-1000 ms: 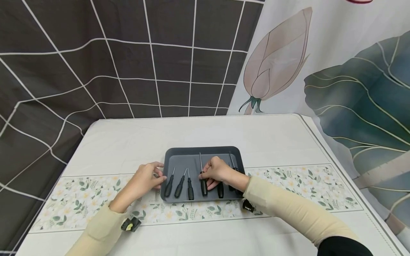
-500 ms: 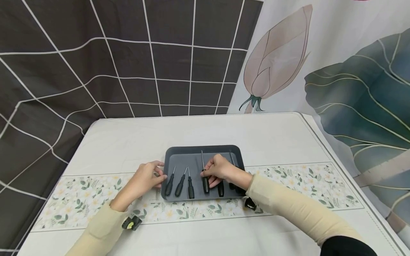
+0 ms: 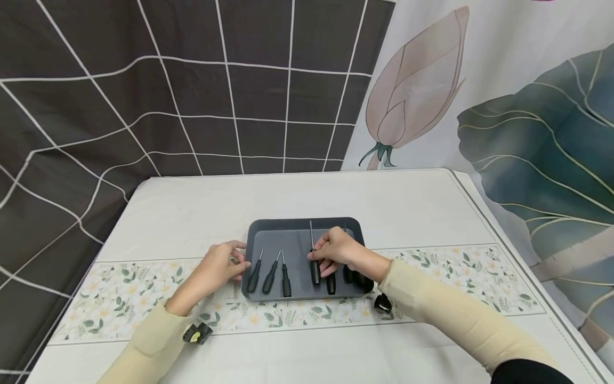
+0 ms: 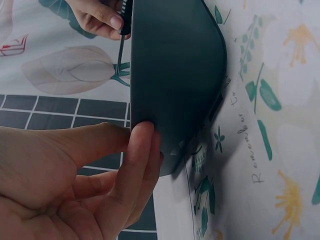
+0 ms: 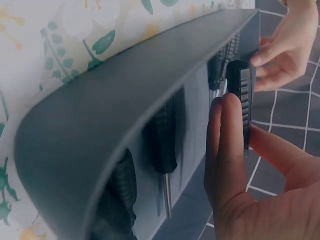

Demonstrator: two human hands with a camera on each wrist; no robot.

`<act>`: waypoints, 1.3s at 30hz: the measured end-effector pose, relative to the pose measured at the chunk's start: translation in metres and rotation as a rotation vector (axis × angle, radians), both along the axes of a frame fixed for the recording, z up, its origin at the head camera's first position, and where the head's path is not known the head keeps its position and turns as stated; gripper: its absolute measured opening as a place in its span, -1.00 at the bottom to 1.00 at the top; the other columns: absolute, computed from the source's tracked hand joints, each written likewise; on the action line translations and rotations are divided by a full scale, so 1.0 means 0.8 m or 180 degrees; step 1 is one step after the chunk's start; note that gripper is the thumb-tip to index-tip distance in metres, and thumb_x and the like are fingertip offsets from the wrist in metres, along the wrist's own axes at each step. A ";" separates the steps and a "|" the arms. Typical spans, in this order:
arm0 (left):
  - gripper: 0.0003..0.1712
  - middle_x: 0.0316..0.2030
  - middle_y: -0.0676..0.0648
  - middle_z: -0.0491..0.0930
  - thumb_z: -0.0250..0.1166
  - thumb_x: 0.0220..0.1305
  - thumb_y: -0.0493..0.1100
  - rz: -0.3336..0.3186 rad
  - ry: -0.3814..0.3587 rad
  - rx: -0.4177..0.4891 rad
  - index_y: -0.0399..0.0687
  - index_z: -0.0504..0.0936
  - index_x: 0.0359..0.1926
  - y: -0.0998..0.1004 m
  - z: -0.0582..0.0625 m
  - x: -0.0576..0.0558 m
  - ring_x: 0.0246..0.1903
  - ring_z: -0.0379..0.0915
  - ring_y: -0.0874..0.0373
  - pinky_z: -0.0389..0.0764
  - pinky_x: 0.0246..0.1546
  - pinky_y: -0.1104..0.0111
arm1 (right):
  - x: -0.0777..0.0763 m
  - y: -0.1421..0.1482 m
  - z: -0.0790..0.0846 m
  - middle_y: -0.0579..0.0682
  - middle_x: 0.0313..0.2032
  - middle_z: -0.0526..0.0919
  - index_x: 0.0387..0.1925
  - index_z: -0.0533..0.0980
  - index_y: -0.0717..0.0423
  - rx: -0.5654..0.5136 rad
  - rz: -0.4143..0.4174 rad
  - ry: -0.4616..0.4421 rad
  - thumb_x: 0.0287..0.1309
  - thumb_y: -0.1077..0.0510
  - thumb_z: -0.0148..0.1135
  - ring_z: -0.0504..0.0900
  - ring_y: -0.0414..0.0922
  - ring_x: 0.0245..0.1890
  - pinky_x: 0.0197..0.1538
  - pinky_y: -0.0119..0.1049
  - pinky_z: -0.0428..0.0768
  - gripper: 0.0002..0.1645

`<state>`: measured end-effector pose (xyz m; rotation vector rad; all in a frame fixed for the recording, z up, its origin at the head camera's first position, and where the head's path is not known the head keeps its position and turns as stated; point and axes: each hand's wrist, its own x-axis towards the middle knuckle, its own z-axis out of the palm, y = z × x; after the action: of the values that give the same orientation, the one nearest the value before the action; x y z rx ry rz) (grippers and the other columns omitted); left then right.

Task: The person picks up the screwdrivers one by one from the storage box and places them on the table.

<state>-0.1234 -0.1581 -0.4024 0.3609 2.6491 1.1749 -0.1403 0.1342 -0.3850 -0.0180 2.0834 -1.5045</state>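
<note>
My left hand (image 3: 216,266) pinches the left rim of a dark grey tray (image 3: 292,234), its fingers (image 4: 137,162) on the outer wall. My right hand (image 3: 341,249) pinches the black ribbed handle of a screwdriver (image 3: 315,272) between thumb and fingers, its thin shaft pointing to the far side. In the right wrist view this screwdriver (image 5: 244,85) is held off the tray floor. Three smaller black screwdrivers (image 3: 269,280) lie in the tray's left half. Another screwdriver (image 3: 331,284) lies by my right hand, with more dark handles (image 3: 349,275) partly hidden under the wrist.
The tray rests on a white tablecloth (image 3: 216,208) with a floral band (image 3: 460,277). A dark curtain with white grid lines (image 3: 192,90) hangs behind the table, and a flower-printed curtain (image 3: 431,144) hangs at the right.
My right hand has moved a little to the right with the screwdriver, closer to the others on that side. My left hand stays at the tray's rim.
</note>
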 end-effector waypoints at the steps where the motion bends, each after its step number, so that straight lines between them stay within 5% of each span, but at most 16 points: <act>1: -0.48 -0.35 -0.15 0.63 0.35 0.23 -0.43 0.0000 -0.0006 0.0001 -0.58 0.44 0.17 0.000 0.000 0.000 -0.58 0.62 0.16 0.70 -0.56 0.45 | 0.000 0.002 0.000 0.25 -0.57 0.62 -0.21 0.47 0.40 -0.0008 -0.0007 -0.0005 0.21 0.38 0.33 0.63 -0.11 -0.70 -0.44 -0.14 0.78 -0.80; 13: -0.48 -0.38 -0.14 0.64 0.36 0.21 -0.44 0.0011 -0.0026 0.0021 -0.59 0.44 0.16 0.000 0.002 -0.002 -0.58 0.62 0.15 0.70 -0.57 0.46 | -0.004 0.024 0.012 0.18 -0.49 0.63 -0.08 0.43 0.46 -0.0011 -0.0080 -0.0002 0.23 0.37 0.30 0.64 -0.12 -0.65 -0.38 -0.14 0.79 -0.70; 39: -0.47 -0.34 -0.16 0.62 0.36 0.23 -0.42 0.0092 -0.0181 0.0035 -0.58 0.43 0.18 0.002 0.006 0.001 -0.56 0.62 0.16 0.72 -0.54 0.44 | -0.005 0.063 0.026 0.10 -0.44 0.66 -0.11 0.45 0.46 -0.0152 -0.0091 0.0015 0.25 0.32 0.30 0.68 -0.13 -0.58 -0.38 -0.17 0.79 -0.71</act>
<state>-0.1229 -0.1564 -0.3973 0.2876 2.6086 1.1908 -0.1447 0.1843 -0.3638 -0.0100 2.0592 -1.5726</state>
